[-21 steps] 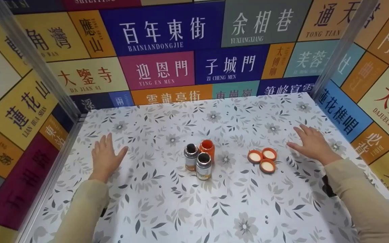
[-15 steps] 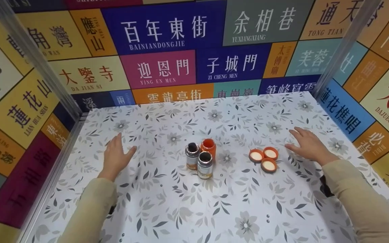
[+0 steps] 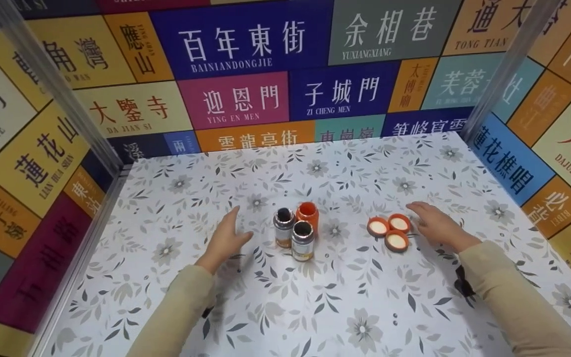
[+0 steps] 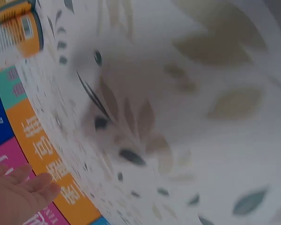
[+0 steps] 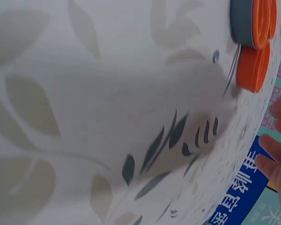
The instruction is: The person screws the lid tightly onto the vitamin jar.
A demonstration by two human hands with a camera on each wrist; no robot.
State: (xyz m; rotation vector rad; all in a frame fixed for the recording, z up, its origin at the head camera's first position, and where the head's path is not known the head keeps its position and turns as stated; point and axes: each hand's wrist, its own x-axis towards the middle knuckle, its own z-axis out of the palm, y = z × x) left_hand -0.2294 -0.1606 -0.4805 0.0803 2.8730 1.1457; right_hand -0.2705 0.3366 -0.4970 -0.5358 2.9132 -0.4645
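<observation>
Watching remotely, my right wrist feed caught the right hand (image 5: 277, 161) poking in at the edge, pretty near some orange caps (image 5: 248, 69), one grey-sided. Leafy tabletop (image 5: 103, 108) hogged most of it, with coloured wall panels (image 5: 255, 180) beyond.

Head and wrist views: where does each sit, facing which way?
Head: on the head, facing forward and down at the bottles, caps and table; left hand, right hand and sleeves show.
Left wrist: on that wrist, looking across the table towards the wall; part of the left hand shows.
Right wrist: on that wrist, looking past the caps towards the wall; part of the right hand shows.
Head and right wrist share the caps.
</observation>
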